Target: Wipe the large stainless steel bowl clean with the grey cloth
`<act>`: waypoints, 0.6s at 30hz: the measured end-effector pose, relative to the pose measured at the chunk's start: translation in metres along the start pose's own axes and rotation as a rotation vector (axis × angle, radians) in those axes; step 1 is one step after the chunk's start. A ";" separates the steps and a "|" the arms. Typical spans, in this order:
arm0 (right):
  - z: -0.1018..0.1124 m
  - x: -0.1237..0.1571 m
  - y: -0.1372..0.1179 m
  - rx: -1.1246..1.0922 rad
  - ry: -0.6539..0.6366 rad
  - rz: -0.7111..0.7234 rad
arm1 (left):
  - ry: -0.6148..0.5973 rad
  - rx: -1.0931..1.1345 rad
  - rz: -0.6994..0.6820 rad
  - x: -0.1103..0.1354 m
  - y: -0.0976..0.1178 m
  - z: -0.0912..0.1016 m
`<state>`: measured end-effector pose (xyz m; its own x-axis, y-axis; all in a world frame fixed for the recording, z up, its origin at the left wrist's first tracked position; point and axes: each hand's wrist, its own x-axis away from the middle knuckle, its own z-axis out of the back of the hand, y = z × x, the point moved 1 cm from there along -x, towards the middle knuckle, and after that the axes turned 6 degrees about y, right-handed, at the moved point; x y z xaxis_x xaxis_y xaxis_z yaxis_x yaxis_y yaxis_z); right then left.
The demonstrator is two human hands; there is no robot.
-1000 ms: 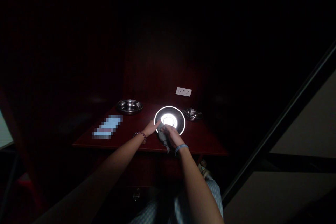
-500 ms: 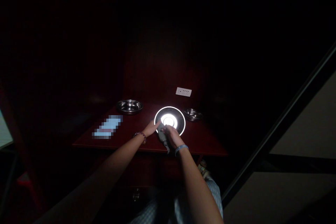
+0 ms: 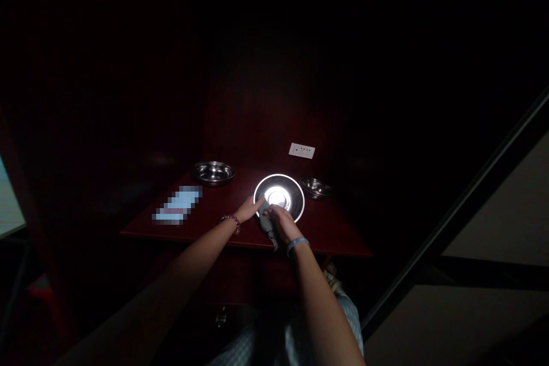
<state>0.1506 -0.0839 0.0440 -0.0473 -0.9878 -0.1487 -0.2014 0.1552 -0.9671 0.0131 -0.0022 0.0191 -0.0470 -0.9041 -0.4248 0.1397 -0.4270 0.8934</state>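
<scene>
A shiny metal bowl (image 3: 295, 194) stands upright on the dark red table, its inside brightly lit. At its near left rim is my left hand (image 3: 249, 209), thumb over the edge and the other fingers mostly hidden behind the rim. My right hand (image 3: 283, 222) is closed on a grey cloth (image 3: 267, 227) at the near side of the bowl. Part of this cloth lies over the rim into the bowl, and its end hangs down toward the table's front edge. Both wrists wear bracelets.
A shallow metal dish (image 3: 213, 174) sits at the back left and smaller stacked metal dishes (image 3: 316, 187) at the right of the table (image 3: 326, 234). A pixelated bright rectangle (image 3: 177, 206) lies at the left. A white socket panel (image 3: 302, 151) is on the back wall.
The view has shifted slightly. Both hands keep nearly the same places at the bowl, with the right hand and the cloth moved only a little.
</scene>
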 end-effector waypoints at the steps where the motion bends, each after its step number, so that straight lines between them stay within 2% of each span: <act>1: 0.000 0.000 0.000 -0.002 0.002 -0.003 | 0.000 -0.008 0.003 0.000 0.001 0.000; 18: 0.001 -0.006 0.006 -0.007 0.002 -0.023 | -0.026 -0.012 0.007 0.002 0.010 0.002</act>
<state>0.1504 -0.0774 0.0391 -0.0449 -0.9910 -0.1263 -0.2095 0.1330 -0.9687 0.0124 -0.0086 0.0268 -0.0712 -0.9074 -0.4142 0.1517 -0.4203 0.8946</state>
